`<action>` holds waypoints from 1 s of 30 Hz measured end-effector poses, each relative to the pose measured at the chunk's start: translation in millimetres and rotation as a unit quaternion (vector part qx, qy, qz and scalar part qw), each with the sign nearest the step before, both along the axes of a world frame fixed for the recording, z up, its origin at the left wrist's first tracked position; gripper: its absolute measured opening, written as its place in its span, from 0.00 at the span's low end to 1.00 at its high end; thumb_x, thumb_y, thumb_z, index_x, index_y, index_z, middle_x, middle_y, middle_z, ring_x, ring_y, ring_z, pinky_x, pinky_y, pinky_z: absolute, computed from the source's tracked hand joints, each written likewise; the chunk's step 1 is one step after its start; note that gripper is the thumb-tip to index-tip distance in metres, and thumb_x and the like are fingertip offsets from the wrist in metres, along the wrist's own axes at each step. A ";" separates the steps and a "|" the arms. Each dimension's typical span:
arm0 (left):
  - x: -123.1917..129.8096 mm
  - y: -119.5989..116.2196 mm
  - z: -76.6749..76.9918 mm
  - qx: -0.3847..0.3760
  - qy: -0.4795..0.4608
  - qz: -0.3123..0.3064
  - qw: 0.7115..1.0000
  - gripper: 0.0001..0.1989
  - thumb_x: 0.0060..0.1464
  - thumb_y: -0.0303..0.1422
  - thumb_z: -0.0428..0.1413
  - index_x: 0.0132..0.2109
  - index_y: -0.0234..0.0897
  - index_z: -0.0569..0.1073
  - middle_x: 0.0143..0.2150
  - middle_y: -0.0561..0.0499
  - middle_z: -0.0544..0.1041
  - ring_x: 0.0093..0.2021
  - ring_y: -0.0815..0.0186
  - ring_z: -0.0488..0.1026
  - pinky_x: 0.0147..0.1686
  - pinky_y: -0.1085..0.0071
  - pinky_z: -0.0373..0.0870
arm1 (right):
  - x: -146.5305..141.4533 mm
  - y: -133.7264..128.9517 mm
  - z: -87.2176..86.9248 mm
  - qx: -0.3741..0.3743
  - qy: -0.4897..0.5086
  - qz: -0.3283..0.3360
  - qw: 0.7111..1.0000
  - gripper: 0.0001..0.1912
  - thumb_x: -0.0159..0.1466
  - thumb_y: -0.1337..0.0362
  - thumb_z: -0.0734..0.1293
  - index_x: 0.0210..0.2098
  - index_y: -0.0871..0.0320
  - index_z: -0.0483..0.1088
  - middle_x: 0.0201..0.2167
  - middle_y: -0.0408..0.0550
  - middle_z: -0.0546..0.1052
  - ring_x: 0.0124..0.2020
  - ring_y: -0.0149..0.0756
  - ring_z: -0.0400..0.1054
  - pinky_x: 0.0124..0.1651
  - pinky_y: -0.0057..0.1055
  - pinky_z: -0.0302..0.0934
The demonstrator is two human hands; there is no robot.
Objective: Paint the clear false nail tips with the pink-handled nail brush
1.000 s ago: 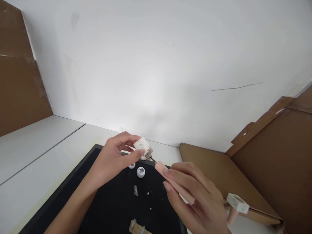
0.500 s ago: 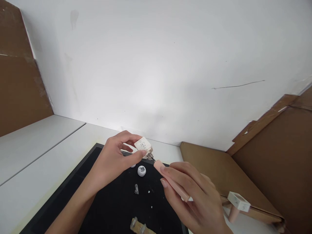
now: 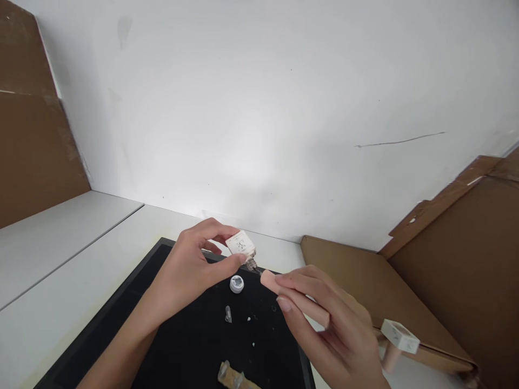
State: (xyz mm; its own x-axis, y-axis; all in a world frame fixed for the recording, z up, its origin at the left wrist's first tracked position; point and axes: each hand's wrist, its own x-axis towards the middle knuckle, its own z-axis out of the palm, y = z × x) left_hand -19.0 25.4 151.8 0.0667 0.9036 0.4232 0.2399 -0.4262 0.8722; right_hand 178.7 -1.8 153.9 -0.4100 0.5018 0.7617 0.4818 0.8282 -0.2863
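Bottle (image 3: 240, 242), one, white and boxy, is held tilted over the far edge of the black mat, its neck pointing down and right. Behind everything rises one white wall (image 3: 251, 108); below lies one black mat (image 3: 190, 340). Two hands work over it: the left hand (image 3: 198, 259), its forearm slanting up from the lower left, grips the bottle between straight thumb and curled fingers; the right hand (image 3: 336, 319), coming from the lower right, pinches one pink handle (image 3: 305, 306), whose thin stem (image 3: 258, 270) meets the bottle's neck. Smaller things follow: one white block (image 3: 400, 336) on a pink post (image 3: 391, 357), one tan strip (image 3: 234, 377), one round cap (image 3: 237, 284), one clear piece (image 3: 228, 314), two white crumbs (image 3: 248, 319).
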 end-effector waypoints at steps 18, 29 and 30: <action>-2.3 2.2 -2.4 0.006 0.013 0.005 1.000 0.08 0.48 0.33 0.61 0.38 0.42 0.78 0.37 0.51 0.75 0.40 0.62 0.72 0.35 0.71 0.73 | 3.5 -0.3 1.9 0.005 0.012 0.001 1.000 0.11 0.61 0.75 0.62 0.41 0.55 0.66 0.25 0.44 0.72 0.24 0.31 0.67 0.24 0.27 0.61; -36.4 67.4 -33.6 -0.076 0.110 0.016 0.991 0.17 0.48 0.40 0.59 0.43 0.35 0.75 0.40 0.46 0.76 0.38 0.59 0.74 0.36 0.67 0.71 | 5.9 0.2 9.3 0.027 0.035 -0.009 0.999 0.13 0.58 0.77 0.63 0.40 0.56 0.67 0.24 0.44 0.74 0.22 0.32 0.66 0.21 0.27 0.58; -40.6 75.1 -39.4 -0.102 0.131 -0.018 0.986 0.19 0.48 0.42 0.58 0.44 0.34 0.74 0.40 0.45 0.76 0.39 0.59 0.74 0.36 0.67 0.71 | 5.7 0.6 9.4 0.029 0.037 -0.006 0.999 0.13 0.58 0.77 0.63 0.40 0.56 0.67 0.24 0.44 0.74 0.22 0.31 0.66 0.22 0.27 0.59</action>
State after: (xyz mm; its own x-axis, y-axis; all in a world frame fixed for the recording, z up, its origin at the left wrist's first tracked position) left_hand -59.6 100.4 112.4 0.1828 0.9631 0.1974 0.4569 -0.2611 0.8503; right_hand 184.4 -1.2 163.3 -0.3448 0.4604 0.8180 0.4710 0.8387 -0.2735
